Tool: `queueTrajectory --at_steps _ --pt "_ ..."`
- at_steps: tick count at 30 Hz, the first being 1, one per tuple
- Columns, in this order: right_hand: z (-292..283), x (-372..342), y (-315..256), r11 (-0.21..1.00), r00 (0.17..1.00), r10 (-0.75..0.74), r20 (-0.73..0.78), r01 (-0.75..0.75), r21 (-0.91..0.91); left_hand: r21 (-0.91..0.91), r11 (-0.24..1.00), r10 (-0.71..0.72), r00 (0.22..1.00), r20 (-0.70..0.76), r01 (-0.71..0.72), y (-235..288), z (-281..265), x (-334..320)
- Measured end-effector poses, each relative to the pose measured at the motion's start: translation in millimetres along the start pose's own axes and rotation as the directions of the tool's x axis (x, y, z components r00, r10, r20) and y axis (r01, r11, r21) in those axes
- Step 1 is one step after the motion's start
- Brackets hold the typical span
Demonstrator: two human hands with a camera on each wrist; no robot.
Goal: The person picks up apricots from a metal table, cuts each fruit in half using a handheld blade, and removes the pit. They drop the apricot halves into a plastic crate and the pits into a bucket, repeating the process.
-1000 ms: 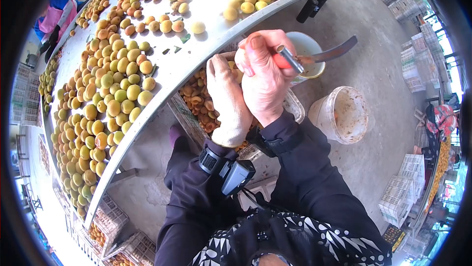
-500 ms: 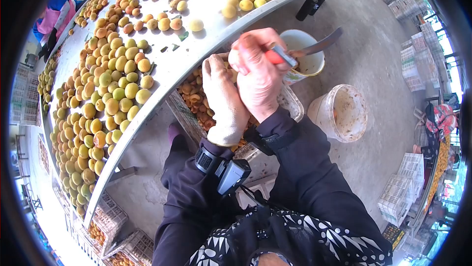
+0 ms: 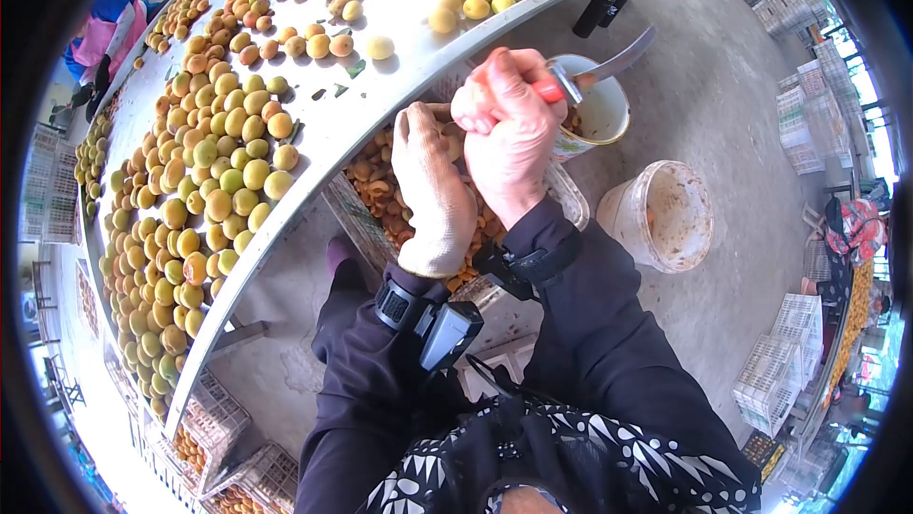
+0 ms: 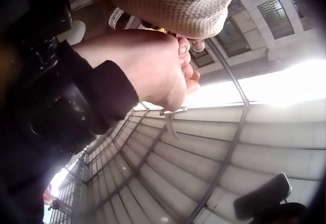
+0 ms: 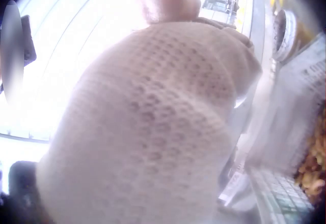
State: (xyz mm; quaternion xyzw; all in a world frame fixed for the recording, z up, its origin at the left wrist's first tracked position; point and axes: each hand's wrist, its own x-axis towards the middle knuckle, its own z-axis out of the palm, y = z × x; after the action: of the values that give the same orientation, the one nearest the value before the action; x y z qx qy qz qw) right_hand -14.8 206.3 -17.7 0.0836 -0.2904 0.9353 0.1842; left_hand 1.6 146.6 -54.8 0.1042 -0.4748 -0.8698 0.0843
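My bare right hand [image 3: 514, 129] grips the red handle of a knife [image 3: 623, 59], its curved blade pointing away to the right above a bucket. My left hand [image 3: 433, 186], in a pale knitted glove, is close beside it on the left. The glove fills most of the right wrist view and hides what its fingers do; I cannot tell whether it holds a fruit. Below both hands, a crate [image 3: 357, 219] holds many cut apricot pieces [image 3: 376, 181]. Whole apricots [image 3: 228, 172] in yellow, green and orange cover much of the white table [image 3: 323, 124].
Right of the crate stand a white bucket [image 3: 604, 115] with some scraps inside and a stained bucket [image 3: 680, 219]. Stacked plastic crates [image 3: 780, 362] line the right side. More crates [image 3: 214, 419] sit below the table at lower left. Another person [image 3: 105, 34] is at the far left.
Both hands stay close together beyond the table edge. The knife blade has swung left and nearer the white bucket, and the right hand has turned slightly. The fruit on the table stays in place.
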Motion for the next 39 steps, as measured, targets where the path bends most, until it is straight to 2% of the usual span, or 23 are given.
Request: queueTrajectory --at_steps 2,3,4,6,8,10,12,16,18,19,23,25,26,28,29,30,32,35,39 --pt "-2.4 4.0 0.2 1.0 1.0 -0.002 -0.03 0.002 -0.007 -0.058 0.998 -0.023 1.0 -0.002 0.023 0.8 -0.3 1.2" --pt "-4.5 4.1 0.7 1.0 0.999 0.016 -0.048 -0.015 0.017 -0.115 0.992 -0.056 0.995 -0.086 0.046 -0.6 3.1 3.3" --pt "-7.5 4.6 0.9 0.999 0.997 0.035 -0.065 -0.032 0.04 -0.114 0.992 -0.058 0.994 -0.089 0.048 -0.1 2.0 3.9" --pt "-10.8 6.9 -1.3 0.997 0.995 0.07 -0.072 -0.067 0.046 -0.092 0.993 -0.082 0.996 -0.037 0.078 2.3 -1.2 5.2" --pt "-11.5 7.6 -3.9 0.987 0.967 0.159 -0.199 -0.155 0.036 -0.078 0.992 -0.1 0.994 -0.04 0.096 3.0 -1.4 6.4" --pt "-16.8 8.5 -1.8 0.985 0.964 0.172 -0.205 -0.165 0.05 -0.063 0.991 -0.119 0.992 -0.038 0.117 3.4 -3.5 7.5" --pt "-20.0 8.7 -0.5 0.98 0.946 0.2 -0.254 -0.19 0.063 0.034 0.973 -0.23 0.973 0.018 0.229 6.1 -10.7 10.1" --pt "-23.4 8.5 1.5 0.977 0.936 0.214 -0.281 -0.205 0.063 0.095 0.956 -0.279 0.96 0.017 0.276 14.9 -15.7 10.5" --pt "-22.4 7.8 1.0 0.979 0.945 0.205 -0.254 -0.199 0.048 0.105 0.928 -0.372 0.909 0.191 0.358 24.7 -21.5 6.7" --pt "-21.2 7.9 1.1 0.979 0.945 0.204 -0.254 -0.199 0.047 0.186 0.928 -0.358 0.91 0.21 0.323 29.9 -22.2 4.6" --pt "-16.4 3.5 6.5 0.98 0.944 0.197 -0.265 -0.182 0.083 0.152 0.923 -0.374 0.918 0.132 0.354 21.3 -26.9 6.2" --pt "-18.3 3.1 10.6 0.98 0.947 0.196 -0.256 -0.184 0.07 0.216 0.914 -0.353 0.936 0.007 0.343 14.1 -28.8 11.3" --pt "-17.8 2.3 11.0 0.98 0.947 0.198 -0.254 -0.186 0.071 0.215 0.915 -0.351 0.936 0.005 0.342 13.2 -27.8 10.3" --pt "-18.1 0.6 11.1 0.981 0.958 0.19 -0.216 -0.194 0.002 0.277 0.93 -0.221 0.969 -0.107 0.242 9.5 -24.4 7.1" --pt "-18.2 0.4 11.2 0.98 0.957 0.194 -0.216 -0.199 0.002 0.251 0.933 -0.228 0.963 -0.144 0.258 8.0 -22.3 10.0" --pt "-18.2 0.3 11.2 0.98 0.957 0.198 -0.212 -0.2 0.011 0.251 0.933 -0.228 0.962 -0.147 0.259 7.2 -21.7 9.1" --pt "-18.4 -0.5 12.1 0.979 0.957 0.202 -0.207 -0.203 0.019 0.364 0.921 -0.078 0.983 -0.169 0.135 6.4 -19.0 7.2" --pt "-18.9 -0.9 12.3 0.976 0.953 0.206 -0.221 -0.217 -0.029 0.398 0.912 -0.036 0.986 -0.161 0.098 2.2 -19.8 5.9" --pt "-23.4 4.6 9.9 0.958 0.907 0.285 -0.31 -0.276 0.074 0.426 0.904 0.031 0.991 -0.129 0.028 -2.0 -19.3 6.9"
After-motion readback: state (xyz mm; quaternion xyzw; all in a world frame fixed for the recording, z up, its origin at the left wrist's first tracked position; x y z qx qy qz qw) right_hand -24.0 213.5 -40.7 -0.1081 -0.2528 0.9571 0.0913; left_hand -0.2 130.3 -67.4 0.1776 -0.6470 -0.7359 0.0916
